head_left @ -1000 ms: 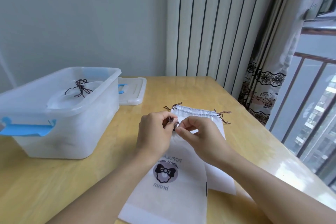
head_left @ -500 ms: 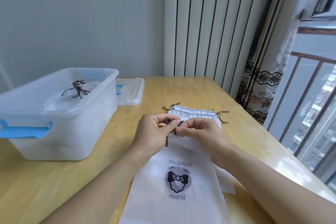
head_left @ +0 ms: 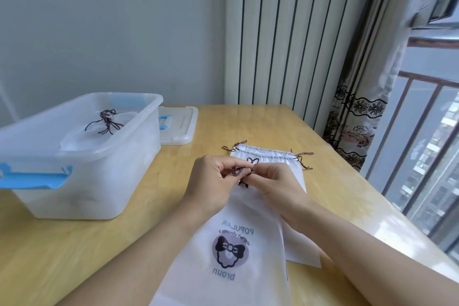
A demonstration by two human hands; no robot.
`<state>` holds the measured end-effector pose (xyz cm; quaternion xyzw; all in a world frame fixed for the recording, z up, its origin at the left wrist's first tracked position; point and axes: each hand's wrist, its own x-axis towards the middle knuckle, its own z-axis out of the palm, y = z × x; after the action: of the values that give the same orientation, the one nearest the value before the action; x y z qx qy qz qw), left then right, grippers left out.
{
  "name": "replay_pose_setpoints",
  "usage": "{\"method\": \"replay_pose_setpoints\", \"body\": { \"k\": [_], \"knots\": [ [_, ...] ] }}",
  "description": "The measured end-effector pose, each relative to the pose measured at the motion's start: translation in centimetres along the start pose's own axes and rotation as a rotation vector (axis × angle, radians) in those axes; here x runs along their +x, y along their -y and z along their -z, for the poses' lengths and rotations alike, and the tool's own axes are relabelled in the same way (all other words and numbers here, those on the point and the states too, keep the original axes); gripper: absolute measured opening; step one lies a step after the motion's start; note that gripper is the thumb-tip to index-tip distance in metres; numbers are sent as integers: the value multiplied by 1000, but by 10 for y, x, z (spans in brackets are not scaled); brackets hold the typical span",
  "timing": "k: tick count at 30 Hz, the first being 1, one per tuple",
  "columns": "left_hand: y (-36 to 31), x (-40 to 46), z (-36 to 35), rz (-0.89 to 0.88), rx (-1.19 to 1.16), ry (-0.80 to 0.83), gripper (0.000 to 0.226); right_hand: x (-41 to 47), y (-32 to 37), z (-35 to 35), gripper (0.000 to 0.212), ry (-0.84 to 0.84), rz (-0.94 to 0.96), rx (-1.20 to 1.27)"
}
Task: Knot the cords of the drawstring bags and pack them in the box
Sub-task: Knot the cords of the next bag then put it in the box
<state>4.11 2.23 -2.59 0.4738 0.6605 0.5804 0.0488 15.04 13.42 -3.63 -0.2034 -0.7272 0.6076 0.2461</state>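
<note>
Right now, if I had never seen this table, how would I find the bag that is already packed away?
Start at the wooden table and look to its left side, where a big clear plastic box with blue handles stands. Inside lies the packed bag, white, with a dark knotted cord bunched on top. The other bags lie flat on the table by the hands.

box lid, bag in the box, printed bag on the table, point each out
box lid (head_left: 179, 125), head view, its flat top
bag in the box (head_left: 82, 138), head view, white cloth below its knot
printed bag (head_left: 229, 249), head view, its bow picture
</note>
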Motion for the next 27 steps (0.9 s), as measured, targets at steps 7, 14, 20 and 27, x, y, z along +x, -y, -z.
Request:
{"method": "replay_pose_setpoints", "body": {
  "k": [7, 14, 20, 27],
  "knots": [
    [3, 4, -2, -61, 37, -72, 17, 8, 3, 8, 10, 39, -55, 75],
    [6, 7, 2, 96, -182, 28, 20, 12, 8, 38, 8, 334, -268, 300],
    [8, 6, 5, 208, -304, 92, 13, 17, 14, 46, 17, 290, -223, -69],
    [8, 3, 4, 193, -309, 183, 14, 17, 8, 43, 22, 229, 28, -46]
  ]
}}
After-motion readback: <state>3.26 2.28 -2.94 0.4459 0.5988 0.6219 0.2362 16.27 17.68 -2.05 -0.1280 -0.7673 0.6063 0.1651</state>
